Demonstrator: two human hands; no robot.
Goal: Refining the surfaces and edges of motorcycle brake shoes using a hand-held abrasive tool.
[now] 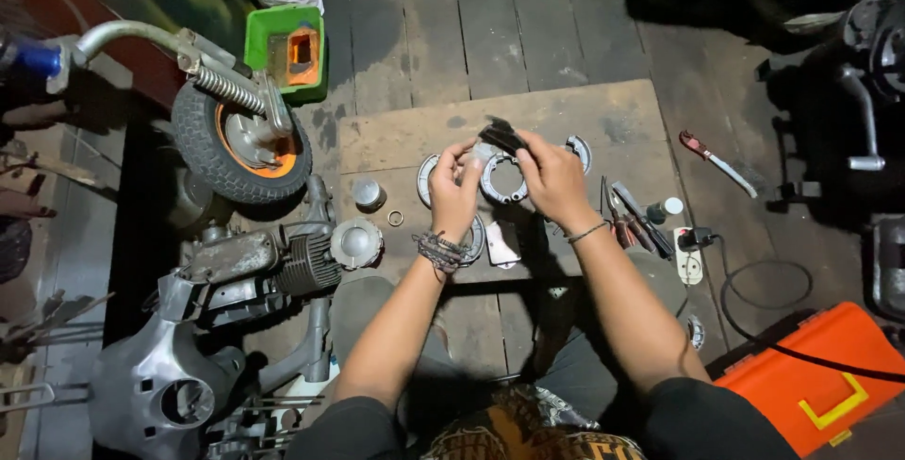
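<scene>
Both hands (504, 182) (raised) around dark part (502, 134)

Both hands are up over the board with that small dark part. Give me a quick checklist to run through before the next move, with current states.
1. Dark part held: ok, pinched at the right hand fingertips.
2. Left hand supporting: cannot tell, its fingers are close to the part but contact is hidden.
3. Grey ring-shaped plate in reach: ok, lying on the wooden board under the hands.
4. Pliers at hand: ok, just right of the right wrist.
5. Small ring accounted for: ok, on the board beside the metal cup.
</scene>
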